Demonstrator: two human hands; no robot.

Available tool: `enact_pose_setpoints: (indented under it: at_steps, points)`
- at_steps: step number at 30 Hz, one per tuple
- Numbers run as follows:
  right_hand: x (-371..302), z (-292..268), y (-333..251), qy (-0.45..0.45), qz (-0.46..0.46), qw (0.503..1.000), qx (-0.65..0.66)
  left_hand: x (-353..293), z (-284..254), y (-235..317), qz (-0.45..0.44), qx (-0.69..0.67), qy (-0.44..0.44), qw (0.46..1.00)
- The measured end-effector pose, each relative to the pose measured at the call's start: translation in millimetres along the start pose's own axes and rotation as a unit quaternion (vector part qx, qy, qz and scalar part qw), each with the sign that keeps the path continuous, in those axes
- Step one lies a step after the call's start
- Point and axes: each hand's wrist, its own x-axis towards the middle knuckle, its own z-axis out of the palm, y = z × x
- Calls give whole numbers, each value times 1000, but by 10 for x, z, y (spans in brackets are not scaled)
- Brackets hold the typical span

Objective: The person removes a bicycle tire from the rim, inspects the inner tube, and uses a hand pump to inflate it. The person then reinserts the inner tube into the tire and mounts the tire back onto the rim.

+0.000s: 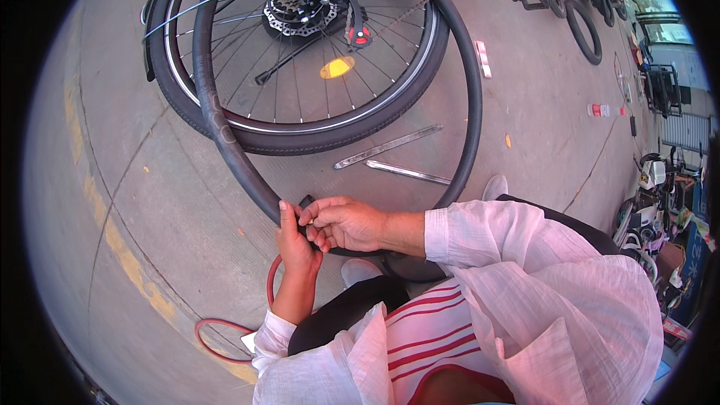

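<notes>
A black bicycle inner tube (pixel 472 82) forms a big loop, lying partly over the bicycle's rear wheel (pixel 322 135). My left hand (pixel 298 246) is closed around the near part of this tube, its thumb pointing up. Beside it, touching, my right hand (pixel 351 225) has its fingers pinched together over the tube. Whatever sits between those fingertips is too small and covered to name. A red hose (pixel 273 279) rises from the floor to behind my left wrist; its end is hidden. Two metal tire levers (pixel 390 147) lie on the concrete beyond my hands.
The bicycle rests on the floor ahead, its brake disc (pixel 304 19) and yellow reflector (pixel 337 67) showing. To the right are a red-and-white box (pixel 482 58), a bottle (pixel 600 110) and a loose tire (pixel 584 31). Cluttered goods (pixel 660 210) line the far right.
</notes>
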Motion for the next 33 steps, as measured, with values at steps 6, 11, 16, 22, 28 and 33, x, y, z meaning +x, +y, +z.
enact_pose_setpoints:
  at_steps: [6,11,16,22,28,33]
  points:
    - [-3,6,16,1,-6,1000,-5,-36,27,0,-7,3,-2,1000]
    - [7,-19,50,4,-10,999,-34,-60,35,-17,-18,16,2,1000]
    - [-7,-6,72,-12,-28,999,-14,-63,76,16,-20,17,13,1000]
    - [-14,8,84,-23,-38,999,2,-18,13,30,-29,13,17,999]
    - [1,2,83,-17,-38,999,-9,-73,84,41,-22,14,19,999]
    - [12,-3,91,-3,-35,999,-16,-59,67,19,-23,18,8,1000]
